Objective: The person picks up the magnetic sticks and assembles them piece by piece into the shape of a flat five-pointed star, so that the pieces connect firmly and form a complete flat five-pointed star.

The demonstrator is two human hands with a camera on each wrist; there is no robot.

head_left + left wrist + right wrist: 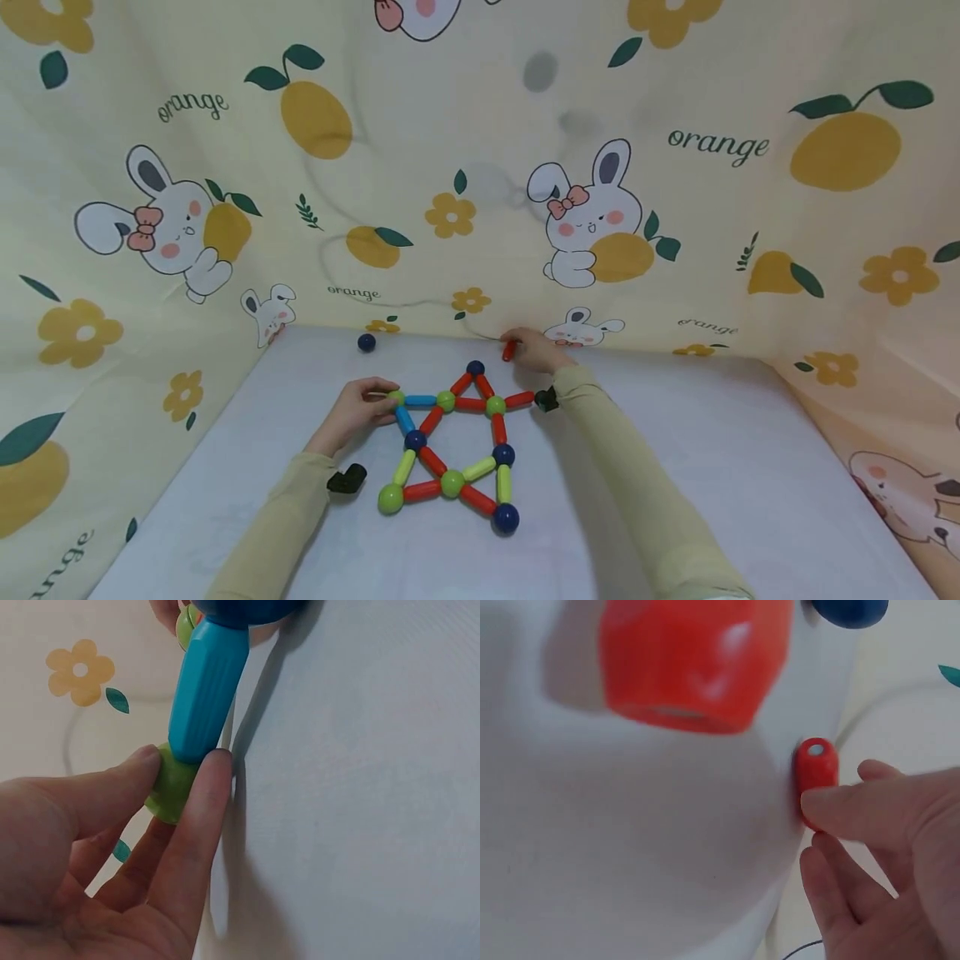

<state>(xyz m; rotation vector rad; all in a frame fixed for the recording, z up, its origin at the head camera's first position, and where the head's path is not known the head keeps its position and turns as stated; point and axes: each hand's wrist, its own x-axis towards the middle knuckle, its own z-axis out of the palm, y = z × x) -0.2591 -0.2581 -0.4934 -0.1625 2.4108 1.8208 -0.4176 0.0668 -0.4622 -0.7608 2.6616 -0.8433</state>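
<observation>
A flat frame of balls and short rods lies on the white table, with red, blue and yellow-green rods joining green and dark blue balls. At its left corner my left hand (pixel 358 412) pinches a green ball (pixel 171 791) between thumb and fingers. Blue rods (pixel 210 690) run from that ball. Behind the frame, near the table's back edge, my right hand (pixel 528 348) grips a loose red rod (pixel 817 769) with thumb and fingers. Another red rod (pixel 519 401), fixed to a green ball (pixel 496 406), sticks out below my right wrist with its outer end free.
A loose dark blue ball (pixel 366 342) sits at the back left of the table. The patterned cloth (pixel 480 167) rises as a wall behind and at both sides. Bare white tabletop (pixel 675 467) stretches to the right of the frame.
</observation>
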